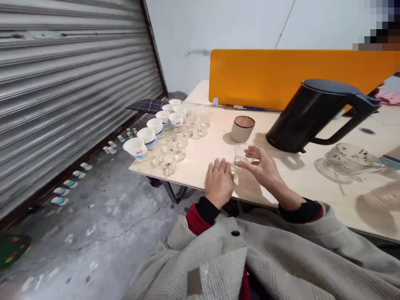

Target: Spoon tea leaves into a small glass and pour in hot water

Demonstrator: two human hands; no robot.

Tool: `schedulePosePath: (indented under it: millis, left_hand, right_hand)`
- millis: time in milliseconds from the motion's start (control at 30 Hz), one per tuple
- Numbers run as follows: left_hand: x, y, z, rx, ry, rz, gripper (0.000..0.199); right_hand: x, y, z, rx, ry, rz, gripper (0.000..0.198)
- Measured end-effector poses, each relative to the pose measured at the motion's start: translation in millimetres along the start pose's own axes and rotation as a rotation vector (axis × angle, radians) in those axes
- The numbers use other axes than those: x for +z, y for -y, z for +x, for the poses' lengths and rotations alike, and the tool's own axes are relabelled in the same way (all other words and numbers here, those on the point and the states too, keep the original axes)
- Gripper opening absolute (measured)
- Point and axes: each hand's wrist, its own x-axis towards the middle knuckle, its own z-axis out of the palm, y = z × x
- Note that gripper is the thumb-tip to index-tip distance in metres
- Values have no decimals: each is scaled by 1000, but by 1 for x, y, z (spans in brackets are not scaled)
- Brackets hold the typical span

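Observation:
My right hand (261, 166) is closed around a small clear glass (240, 152), thumb on the near side and fingers behind it. The glass is upright at the front part of the wooden table (206, 154); whether its base touches the top I cannot tell. Just left of it, my left hand (219, 182) lies flat at the table's front edge, fingers stretched out and holding nothing. A round grey canister (242, 131) with a wooden lid stands behind the glass. To the left are several white paper cups (135, 150) and several clear glasses (179, 151) in rows.
A black electric kettle (300, 116) stands on the right, before an orange divider (265, 77). Beyond my right arm are a ribbed glass bowl (350, 160) with dark bits and a clear vessel (386, 196). A ridged metal shutter (68, 79) rises at the left.

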Motion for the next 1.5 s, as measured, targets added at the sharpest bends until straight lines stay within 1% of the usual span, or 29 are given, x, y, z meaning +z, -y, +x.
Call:
schedulePosePath:
  millis: [67,133,200,267,367,433,500,567,833,1100,1367,1433,1500]
  left_hand:
    - [-2,0,0,-1,10,-16,54]
    - [-3,0,0,15,7,-33,53]
    - [-2,2,0,36,-18,-44,52]
    - [2,3,0,43,-47,-45,49]
    - [8,3,1,46,-72,-50,45]
    - [11,3,1,47,-94,-58,45]
    - [11,3,1,48,-113,-62,44]
    - [9,3,0,55,-119,-62,44]
    - [5,4,-1,68,-89,-84,47]
    - [3,3,-1,65,-72,-87,48]
    - [1,3,-3,56,-83,-98,50]
    - [2,3,-2,51,-82,-103,51]
    - [3,4,-1,46,-68,-97,50]
  right_hand:
    - [7,14,14,-72,17,-8,67]
    - [20,27,32,-126,44,-26,58]
    - [39,35,50,-158,73,-66,51]
    - [63,37,67,-182,112,-106,45]
    - [99,33,87,-179,170,-114,45]
    - [119,29,97,-157,196,-107,45]
    - [133,27,103,-139,213,-109,44]
    - [141,27,108,-117,227,-117,44]
    - [154,34,112,-13,219,-112,43]
    - [160,33,115,17,206,-78,43]
    - [161,31,115,27,225,-88,45]
    - [157,31,115,30,226,-91,48]
    - [147,32,113,18,227,-103,53]
